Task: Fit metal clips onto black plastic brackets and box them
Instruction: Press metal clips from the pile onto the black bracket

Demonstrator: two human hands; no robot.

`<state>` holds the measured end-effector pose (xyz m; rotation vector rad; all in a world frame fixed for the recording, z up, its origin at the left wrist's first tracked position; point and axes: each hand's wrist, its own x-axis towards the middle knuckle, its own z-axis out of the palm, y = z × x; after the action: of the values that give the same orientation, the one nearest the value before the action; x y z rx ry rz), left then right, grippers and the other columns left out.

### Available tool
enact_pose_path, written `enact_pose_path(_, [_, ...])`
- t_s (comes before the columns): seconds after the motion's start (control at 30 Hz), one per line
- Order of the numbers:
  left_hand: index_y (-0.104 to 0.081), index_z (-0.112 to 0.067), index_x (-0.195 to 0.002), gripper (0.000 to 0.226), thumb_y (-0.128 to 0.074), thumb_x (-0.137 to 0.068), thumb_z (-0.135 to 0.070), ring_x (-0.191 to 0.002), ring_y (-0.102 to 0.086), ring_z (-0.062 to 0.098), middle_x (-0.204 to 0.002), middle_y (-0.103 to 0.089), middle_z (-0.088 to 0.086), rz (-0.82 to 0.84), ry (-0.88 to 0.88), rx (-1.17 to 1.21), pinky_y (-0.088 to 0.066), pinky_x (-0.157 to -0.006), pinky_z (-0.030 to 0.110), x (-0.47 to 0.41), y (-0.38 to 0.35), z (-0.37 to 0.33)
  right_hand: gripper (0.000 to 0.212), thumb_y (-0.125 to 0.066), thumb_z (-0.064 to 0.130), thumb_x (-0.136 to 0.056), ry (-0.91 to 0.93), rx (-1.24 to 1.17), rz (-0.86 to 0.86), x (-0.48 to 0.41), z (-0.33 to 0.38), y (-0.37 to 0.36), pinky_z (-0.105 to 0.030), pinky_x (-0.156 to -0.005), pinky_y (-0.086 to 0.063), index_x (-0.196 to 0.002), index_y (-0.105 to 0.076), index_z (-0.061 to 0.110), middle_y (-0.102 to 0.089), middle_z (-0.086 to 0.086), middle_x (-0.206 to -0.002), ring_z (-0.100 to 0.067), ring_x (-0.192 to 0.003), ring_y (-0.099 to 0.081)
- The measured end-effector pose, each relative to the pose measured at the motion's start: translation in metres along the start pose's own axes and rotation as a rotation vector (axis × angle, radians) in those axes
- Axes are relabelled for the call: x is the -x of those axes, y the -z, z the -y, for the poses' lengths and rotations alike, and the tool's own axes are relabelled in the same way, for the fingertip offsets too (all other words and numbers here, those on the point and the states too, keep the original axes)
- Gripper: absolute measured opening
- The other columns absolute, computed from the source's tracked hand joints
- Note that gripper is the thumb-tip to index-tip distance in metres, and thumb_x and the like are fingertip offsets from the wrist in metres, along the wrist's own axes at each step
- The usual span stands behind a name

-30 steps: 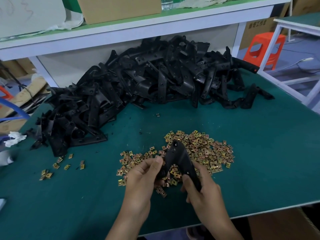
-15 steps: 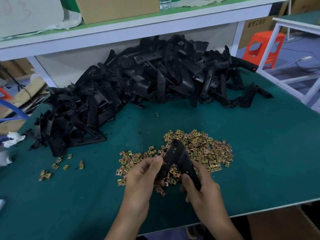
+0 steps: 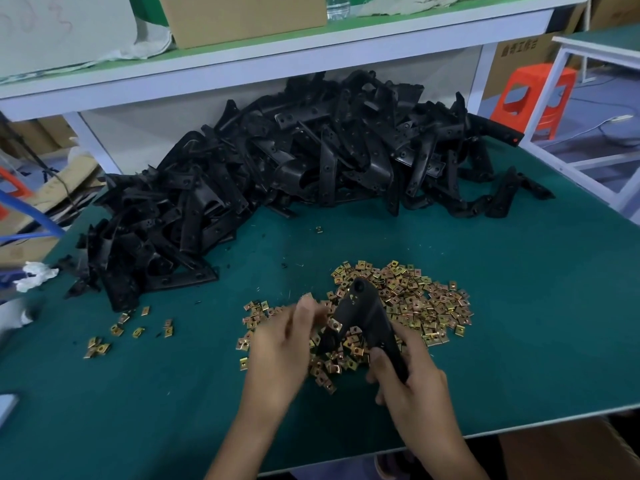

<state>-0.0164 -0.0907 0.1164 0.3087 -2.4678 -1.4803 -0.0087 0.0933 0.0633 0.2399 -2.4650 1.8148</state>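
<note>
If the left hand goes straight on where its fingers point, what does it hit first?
Probably the loose metal clips at the heap's left edge, just left of the bracket held by the right hand. The left hand is blurred, its height unclear, so it might pass above them.

Bracket pile point(image 3: 311, 161) blocks the rear; table point(image 3: 519, 306) lies open rightward.

Ringing a green work table point(image 3: 519, 306)
Spanning the back as a white shelf point(image 3: 242, 65), carrying a clear bottle point(image 3: 335, 6) and crumpled cloth point(image 3: 152, 43); standing beyond the right edge as an orange stool point(image 3: 533, 95); lying far left as a white rag point(image 3: 36, 276).
</note>
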Motion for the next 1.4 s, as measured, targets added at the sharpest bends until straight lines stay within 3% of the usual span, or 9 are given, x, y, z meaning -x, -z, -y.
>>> enact_pose_path(0.07, [-0.076, -0.025, -0.094, 0.026, -0.054, -0.102, -0.036, -0.079, -0.067, 0.010, -0.083, -0.074, -0.007, -0.067, -0.040, -0.185, -0.054, -0.075, 0.033, -0.027, 0.003, 0.009, 0.035, -0.055, 0.047, -0.095, -0.021, -0.026, -0.003, -0.001, 0.000, 0.000, -0.015, -0.051, -0.048, -0.114, -0.040, 0.073, -0.073, 0.008, -0.078, -0.009, -0.055, -0.065])
enact_pose_path(0.2, [-0.076, -0.016, -0.098, 0.018, -0.060, -0.100, -0.024, -0.095, -0.063, 0.029, -0.096, -0.072, 0.005, -0.047, -0.142, -0.553, -0.053, -0.082, 0.040, -0.065, -0.004, 0.025, 0.033, -0.053, 0.049, -0.094, -0.026, -0.044, 0.020, -0.001, 0.000, 0.001, -0.019, -0.053, -0.049, -0.116, -0.041, 0.070, -0.072, 0.007, -0.078, -0.011, -0.054, -0.064])
enact_pose_path(0.4, [-0.074, -0.023, -0.091, 0.013, -0.063, -0.098, -0.024, -0.092, -0.062, 0.018, -0.093, -0.067, -0.005, 0.121, -0.154, -0.640, -0.051, -0.082, 0.032, -0.081, -0.007, 0.029, 0.044, -0.059, 0.034, -0.099, -0.032, -0.051, 0.018, -0.002, 0.000, 0.000, -0.020, -0.053, -0.050, -0.115, -0.042, 0.071, -0.073, 0.006, -0.077, -0.011, -0.054, -0.064])
enact_pose_path(0.53, [-0.065, -0.030, -0.095, 0.009, -0.058, -0.101, -0.028, -0.076, -0.064, 0.005, -0.085, -0.068, -0.013, 0.130, -0.041, -0.399, -0.042, -0.059, 0.016, -0.076, 0.000, 0.019, 0.045, -0.058, 0.034, -0.099, -0.019, -0.031, 0.021, -0.001, 0.002, 0.001, -0.022, -0.053, -0.051, -0.114, -0.040, 0.073, -0.073, 0.007, -0.077, -0.010, -0.053, -0.063])
enact_pose_path(0.6, [-0.062, -0.040, -0.102, 0.010, -0.057, -0.102, -0.031, -0.072, -0.063, 0.008, -0.085, -0.069, -0.008, 0.151, -0.005, -0.200, -0.044, -0.055, 0.021, -0.069, 0.005, 0.009, 0.045, -0.058, 0.033, -0.099, -0.016, -0.014, 0.026, -0.001, 0.003, 0.002, -0.021, -0.053, -0.051, -0.114, -0.040, 0.072, -0.073, 0.008, -0.076, -0.010, -0.053, -0.063])
enact_pose_path(0.73, [-0.073, -0.043, -0.100, 0.028, -0.058, -0.102, -0.020, -0.086, -0.066, 0.015, -0.093, -0.073, -0.006, 0.189, 0.017, 0.140, -0.054, -0.080, 0.032, -0.049, 0.013, -0.009, 0.044, -0.058, 0.030, -0.100, -0.009, 0.021, 0.033, -0.001, 0.006, 0.001, -0.019, -0.053, -0.049, -0.117, -0.040, 0.067, -0.073, 0.009, -0.077, -0.010, -0.053, -0.063])
enact_pose_path(0.87, [-0.076, -0.025, -0.096, 0.015, -0.068, -0.095, -0.012, -0.086, -0.071, 0.021, -0.093, -0.077, 0.006, 0.206, 0.161, 0.455, -0.058, -0.084, 0.036, -0.034, 0.007, -0.021, 0.042, -0.059, 0.029, -0.100, -0.006, 0.048, 0.031, 0.001, 0.009, 0.002, -0.019, -0.053, -0.050, -0.120, -0.042, 0.062, -0.073, 0.010, -0.078, -0.010, -0.055, -0.064])
enact_pose_path(1.1, [-0.079, -0.025, -0.087, 0.020, -0.069, -0.092, -0.008, -0.073, -0.068, 0.010, -0.082, -0.075, 0.002, 0.230, 0.185, 0.603, -0.055, -0.065, 0.018, -0.026, 0.001, -0.031, 0.041, -0.061, 0.029, -0.099, -0.024, 0.055, 0.028, 0.002, 0.007, 0.000, -0.025, -0.056, -0.053, -0.122, -0.042, 0.057, -0.073, 0.011, -0.077, -0.011, -0.059, -0.066])
enact_pose_path(1.4, [-0.078, -0.024, -0.090, 0.011, -0.074, -0.088, -0.014, -0.083, -0.071, 0.021, -0.093, -0.077, 0.011, 0.199, 0.210, 0.622, -0.057, -0.082, 0.036, -0.020, -0.005, -0.028, 0.034, -0.061, 0.032, -0.098, -0.043, 0.084, 0.033, 0.001, 0.006, 0.001, -0.032, -0.058, -0.055, -0.128, -0.047, 0.041, -0.073, 0.013, -0.076, -0.008, -0.058, -0.065])
